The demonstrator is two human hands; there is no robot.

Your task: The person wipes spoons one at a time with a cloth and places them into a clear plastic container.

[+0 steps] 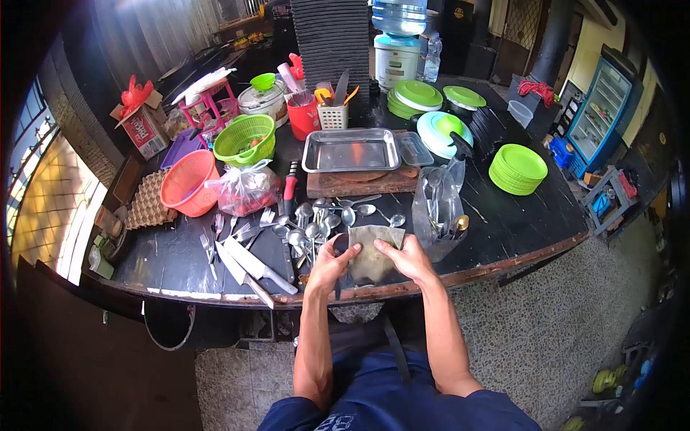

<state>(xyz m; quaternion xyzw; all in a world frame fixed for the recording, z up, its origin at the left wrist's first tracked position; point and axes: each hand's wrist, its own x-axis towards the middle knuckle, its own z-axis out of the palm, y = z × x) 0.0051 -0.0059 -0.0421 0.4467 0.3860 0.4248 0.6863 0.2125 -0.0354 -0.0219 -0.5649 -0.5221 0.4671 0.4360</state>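
A worn grey-beige cloth [375, 253] is stretched between my two hands at the front edge of the table. My left hand [332, 263] pinches its left side, thumb on top, and something dark shows beside these fingers. On the right side, my right hand [408, 258] grips the cloth the same way. Just beyond lie loose metal spoons [312, 230] in a heap. Left of them are several forks [208, 248] and two large knives with pale blades [246, 264]. A clear plastic bag [440, 208] with spoons in it lies near my right hand.
A metal tray [351, 152] rests on a wooden board [359, 185]. Stacked green plates [517, 169] stand to the right. Leftward are an orange basin [191, 182], a green basket [244, 139] and an egg carton [149, 203]. A knife with a red-black handle [290, 188] lies behind the spoons.
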